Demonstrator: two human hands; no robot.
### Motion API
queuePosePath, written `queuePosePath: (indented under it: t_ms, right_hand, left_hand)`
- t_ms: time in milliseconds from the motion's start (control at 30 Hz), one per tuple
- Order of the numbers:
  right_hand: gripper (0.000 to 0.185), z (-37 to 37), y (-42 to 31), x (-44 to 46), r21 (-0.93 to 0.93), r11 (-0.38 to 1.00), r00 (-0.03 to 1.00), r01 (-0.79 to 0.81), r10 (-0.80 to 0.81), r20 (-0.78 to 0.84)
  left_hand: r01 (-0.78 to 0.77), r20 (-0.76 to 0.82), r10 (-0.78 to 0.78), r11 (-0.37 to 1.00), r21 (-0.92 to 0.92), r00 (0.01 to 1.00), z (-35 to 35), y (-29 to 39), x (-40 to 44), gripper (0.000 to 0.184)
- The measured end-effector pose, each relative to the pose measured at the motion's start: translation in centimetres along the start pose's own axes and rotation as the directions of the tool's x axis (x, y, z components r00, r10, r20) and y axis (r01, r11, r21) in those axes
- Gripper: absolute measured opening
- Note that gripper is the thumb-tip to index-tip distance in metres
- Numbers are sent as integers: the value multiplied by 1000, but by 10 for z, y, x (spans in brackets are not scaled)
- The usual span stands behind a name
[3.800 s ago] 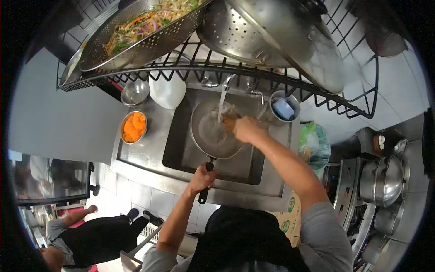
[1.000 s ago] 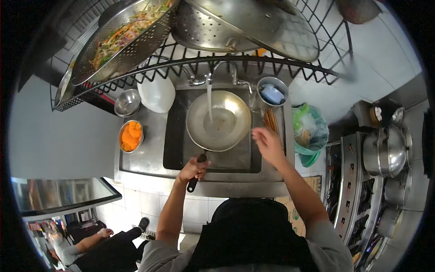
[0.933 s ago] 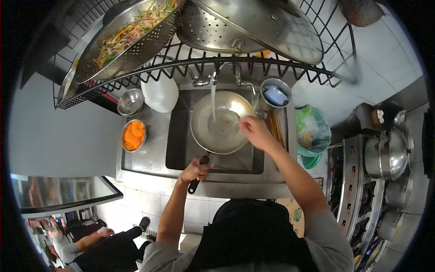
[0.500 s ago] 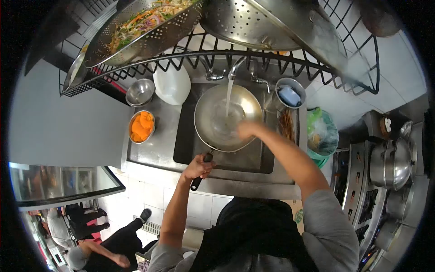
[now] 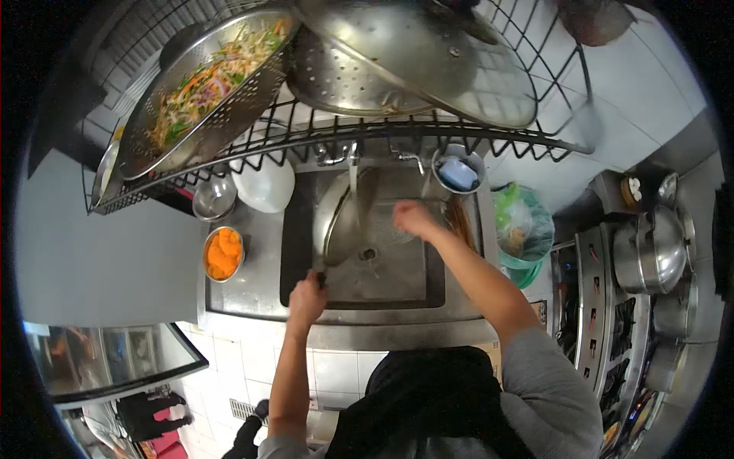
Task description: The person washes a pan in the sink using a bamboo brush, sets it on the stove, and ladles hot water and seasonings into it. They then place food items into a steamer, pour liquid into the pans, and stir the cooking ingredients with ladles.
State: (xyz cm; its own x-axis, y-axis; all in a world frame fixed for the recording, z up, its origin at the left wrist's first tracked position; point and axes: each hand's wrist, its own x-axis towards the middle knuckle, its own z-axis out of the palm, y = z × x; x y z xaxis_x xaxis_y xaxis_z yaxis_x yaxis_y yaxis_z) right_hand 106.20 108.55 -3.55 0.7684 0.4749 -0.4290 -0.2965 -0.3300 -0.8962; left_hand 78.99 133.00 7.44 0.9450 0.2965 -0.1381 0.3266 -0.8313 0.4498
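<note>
A metal frying pan (image 5: pixel 330 218) is tipped steeply onto its side in the left part of the sink (image 5: pixel 397 268). My left hand (image 5: pixel 307 300) is closed round its black handle. Water from the tap (image 5: pixel 353 151) runs down at the pan. Over the right half of the sink is my right hand (image 5: pixel 415 219), apart from the pan, its fingers curled. Blur hides whether anything is in it.
Left of the sink stand a bowl of orange pieces (image 5: pixel 223 254), a metal bowl (image 5: pixel 215 199) and a white container (image 5: pixel 264 186). A metal pot with a blue item (image 5: pixel 459 174) sits right. Above hangs a rack (image 5: pixel 336 138) with a colander of shredded vegetables (image 5: pixel 206 96).
The pan has gone from lying nearly flat to tipped on its side, turned leftward. My right hand has come away from inside it. The view has shifted.
</note>
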Motion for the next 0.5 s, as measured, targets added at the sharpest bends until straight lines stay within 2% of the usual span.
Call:
queuePosePath:
  t_ms: [33,100,133,167,200,267,300,333,367,400,433,467,500]
  right_hand:
    - [24,-20,-3,1,659,752,999,31,-14,-31]
    - [21,-30,-11,32,573,804,946,157,44,-321]
    - [14,-24,-23,34,718,632,926,291,5,-379]
    - [8,-18,-35,33,810,418,896,411,-20,-444]
    - [7,-13,-48,27,848,330,884,415,75,-462]
    - [8,1,-70,15,888,139,849,438,260,-460]
    - [7,9,-61,24,846,256,853,467,122,-508]
    - [19,17,-51,33,781,355,839,514,-18,-544]
    - [24,13,-60,28,693,497,823,522,-79,-563]
    - [42,10,-80,16,574,683,834,452,-97,-543]
    - [62,-3,-106,-4,407,863,870,300,-73,-487]
    - [83,-16,-137,-37,210,970,912,120,-24,-410]
    - [82,-9,-114,1,2,990,863,138,-119,-490]
  left_hand:
    - [48,-56,-42,993,111,998,4,-15,-4,23]
    - [127,-77,-112,964,234,991,-7,-29,-16,25]
    - [134,-107,-108,951,279,988,-13,-37,-25,25]
    - [60,-137,-18,949,310,990,-12,-58,-34,26]
    - [91,-203,-25,943,320,979,-16,-62,-46,25]
    - [219,-194,-159,914,341,968,-31,-59,-69,23]
    - [277,-296,-191,918,284,936,-26,-70,-86,18]
    - [222,-305,-141,944,246,942,-26,-81,-96,25]
    - [349,-219,-294,892,287,931,-30,-83,-104,22]
    - [225,-391,-121,947,231,912,-11,-117,-110,24]
    - [229,-468,-77,933,276,880,-5,-138,-114,24]
    - [313,-431,-191,921,232,882,-3,-165,-123,44]
    - [247,-455,-26,867,433,890,-31,-109,-131,37]
